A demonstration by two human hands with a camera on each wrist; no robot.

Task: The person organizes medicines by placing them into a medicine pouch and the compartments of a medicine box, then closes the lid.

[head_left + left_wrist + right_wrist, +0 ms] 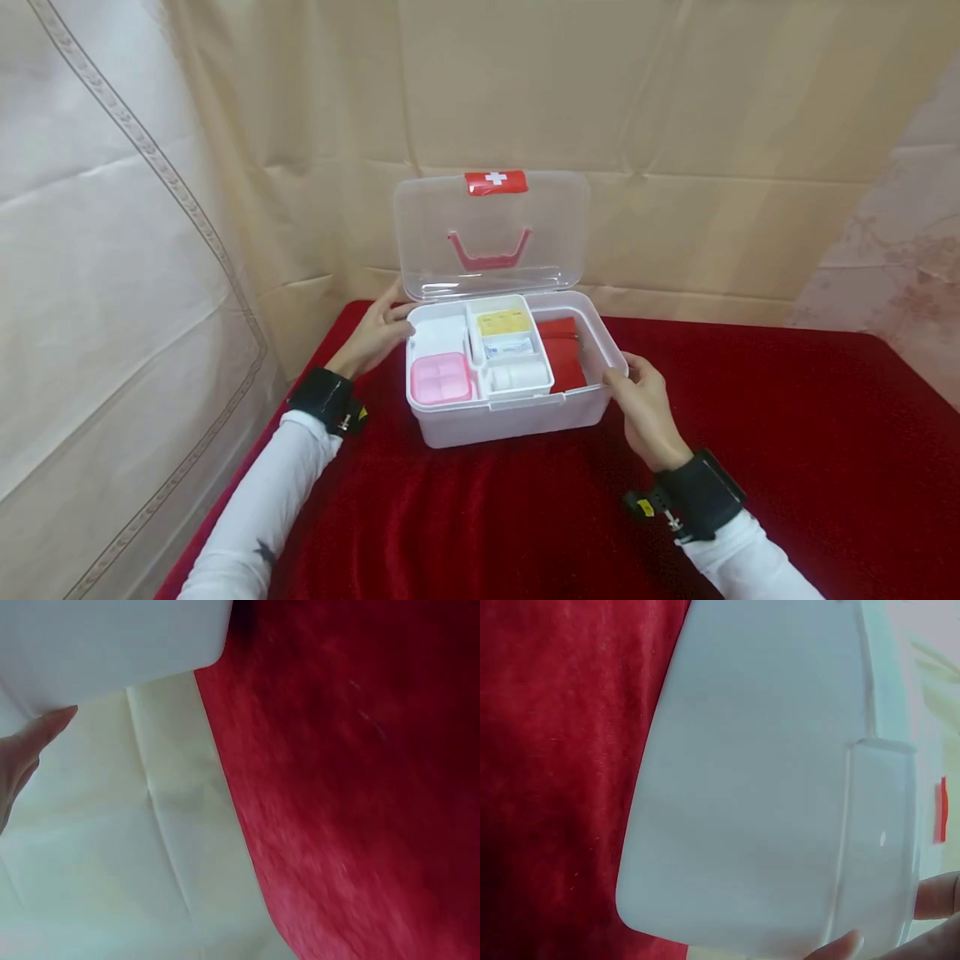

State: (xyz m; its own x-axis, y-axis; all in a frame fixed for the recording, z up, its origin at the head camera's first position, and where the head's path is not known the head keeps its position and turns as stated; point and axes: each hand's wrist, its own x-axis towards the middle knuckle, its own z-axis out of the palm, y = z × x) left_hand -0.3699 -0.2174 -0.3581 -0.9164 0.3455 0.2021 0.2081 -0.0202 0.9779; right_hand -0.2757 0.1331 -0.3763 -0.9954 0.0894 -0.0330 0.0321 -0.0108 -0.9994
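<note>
An opened white first-aid box (517,421) sits on the red cloth, its clear lid (555,217) standing up at the back. My right hand (648,408) grips the box's right rim, thumb over the top and fingers beneath; the right wrist view shows fingertips (937,896) at that rim. On the other side, my left hand (375,333) touches the left rim with extended, spread fingers. Inside are a pink pill case (441,379), a white tray (536,333) bearing a yellow packet (504,322), a white-and-blue packet (510,347) and a white roll (517,375), and a red pouch (561,354).
A red velvety cloth (480,525) covers the table, whose far edge lies close behind the box. Beige curtain (360,125) hangs behind and white curtain (112,250) on the left. The lid carries a red latch with a white cross (496,182) and a red handle (489,262).
</note>
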